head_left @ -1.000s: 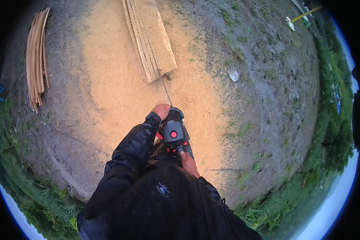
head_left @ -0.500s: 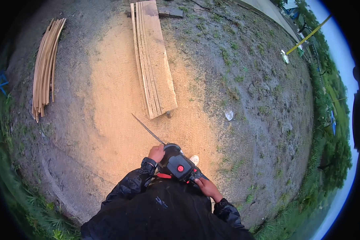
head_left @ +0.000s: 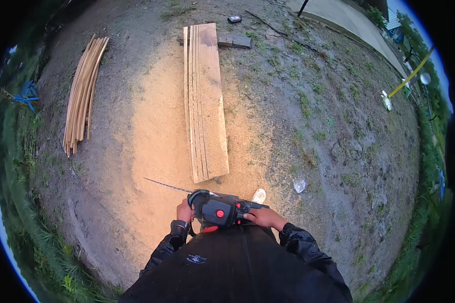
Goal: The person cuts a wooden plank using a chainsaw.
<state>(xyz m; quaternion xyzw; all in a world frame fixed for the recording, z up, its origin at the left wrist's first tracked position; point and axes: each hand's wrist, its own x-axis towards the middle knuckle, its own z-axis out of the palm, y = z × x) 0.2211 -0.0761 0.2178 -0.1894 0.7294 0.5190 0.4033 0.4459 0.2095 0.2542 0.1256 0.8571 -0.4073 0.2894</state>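
Note:
Close in front of my body I have a black chainsaw (head_left: 218, 210) with red buttons. Its thin bar (head_left: 167, 185) points out to the left. My left hand (head_left: 185, 211) is closed around the front handle, while my right hand (head_left: 266, 217) grips the rear end, its fingertips partly hidden. Ahead of the saw lies a long wooden plank (head_left: 211, 121), with several lengthwise cuts along its left side. The bar is apart from the plank. A white shoe (head_left: 259, 196) shows just beyond the saw.
A bundle of thin wood strips (head_left: 85, 93) lies at the left. A dark timber block (head_left: 235, 41) is under the plank's far end. Sawdust (head_left: 159, 121) covers the ground around the plank. A crumpled clear wrapper (head_left: 299, 186) and a yellow pole (head_left: 413, 73) are to the right.
The chainsaw has turned in my hands, so its bar points more to the left. My view has shifted, and the plank and strips appear lower and further right.

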